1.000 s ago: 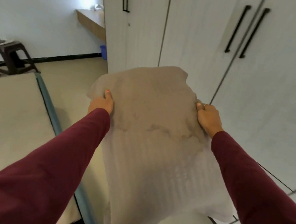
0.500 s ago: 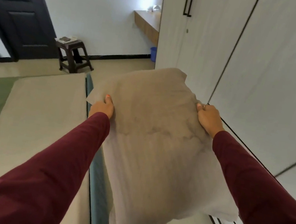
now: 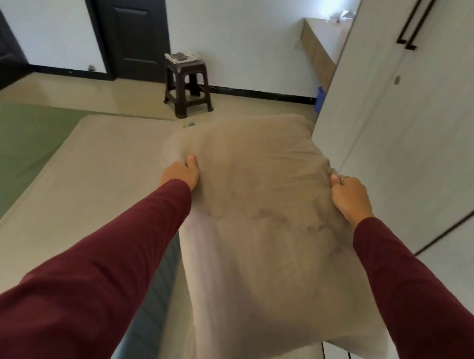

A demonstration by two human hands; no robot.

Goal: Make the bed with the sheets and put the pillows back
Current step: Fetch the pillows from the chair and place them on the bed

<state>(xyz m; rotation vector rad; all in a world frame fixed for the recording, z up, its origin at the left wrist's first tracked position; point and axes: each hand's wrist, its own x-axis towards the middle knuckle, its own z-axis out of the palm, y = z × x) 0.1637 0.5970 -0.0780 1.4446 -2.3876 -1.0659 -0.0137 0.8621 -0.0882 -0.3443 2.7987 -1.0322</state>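
A pillow (image 3: 264, 214) is held in the air by both hands, beside the right edge of the bed (image 3: 81, 186) and in front of the wardrobe (image 3: 419, 145). It is not resting on the bed. The left hand (image 3: 182, 172) is clenched on the pillow's left side, thumb on top; the right hand (image 3: 350, 197) grasps its right side in the same way. Both grips sit near the far end, so the near end hangs unsupported and sags toward the floor.

The bed is seen covered by a beige sheet (image 3: 102, 165), with a green sheet (image 3: 3, 150) over its left part. A teal band of mattress side (image 3: 163, 285) is exposed along the right edge.

Risks noted:
- Only fabric and soft filling are pinched; the pillow is judged liable to slip if it is swung.
- The hanging near end may drag across the right edge and ruck the beige sheet.
- The wardrobe stands close on the right; the pillow may brush its doors.
- The head of the bed is not identifiable here, so wrong placement is possible.

A dark stool (image 3: 188, 86) stands by the far wall, well apart.
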